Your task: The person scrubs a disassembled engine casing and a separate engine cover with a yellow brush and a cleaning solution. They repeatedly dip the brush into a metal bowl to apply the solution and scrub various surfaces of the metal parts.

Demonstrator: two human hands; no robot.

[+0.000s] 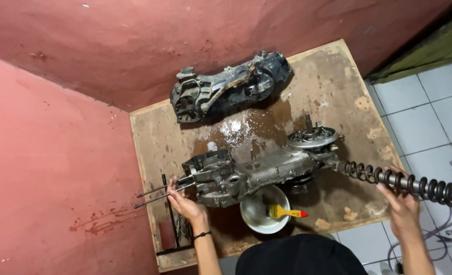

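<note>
A grimy grey engine crankcase (251,175) lies across a wet plywood bench (333,86). My left hand (182,201) grips the long metal studs (157,193) that stick out of its left end. My right hand (402,196) is wrapped around the black coil spring shock absorber (414,184) attached at the case's right end, which reaches out past the bench edge. A round clutch assembly (313,136) sits on top of the case near the shock.
A second dark engine cover (226,87) lies at the back of the bench against the red wall. A metal bowl (259,213) holds a yellow-handled brush (286,212). A black metal stand (174,229) is at front left. White floor tiles (424,117) are to the right.
</note>
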